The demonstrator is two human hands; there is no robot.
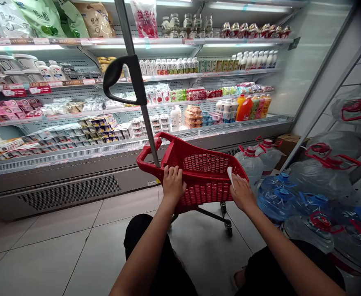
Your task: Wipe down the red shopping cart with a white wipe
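Observation:
A red plastic shopping basket (209, 181) on a wheeled frame stands in front of my knees. My left hand (172, 181) grips its near rim close to the handle end, fingers curled over the edge. At the opposite end, my right hand (242, 189) is closed on a folded white wipe (230, 176), which touches the near rim; whether it is paper or cloth I cannot tell. A long grey pole with a black loop handle (137, 80) rises from the basket's left end. Inside the basket, the visible far wall is bare.
A refrigerated display (131, 144) with shelves of yogurt, milk and juice bottles runs behind the basket. Large water jugs (277, 193) with blue and red caps crowd the right side, beside a metal rack. Grey floor tiles (54, 246) extend to the left.

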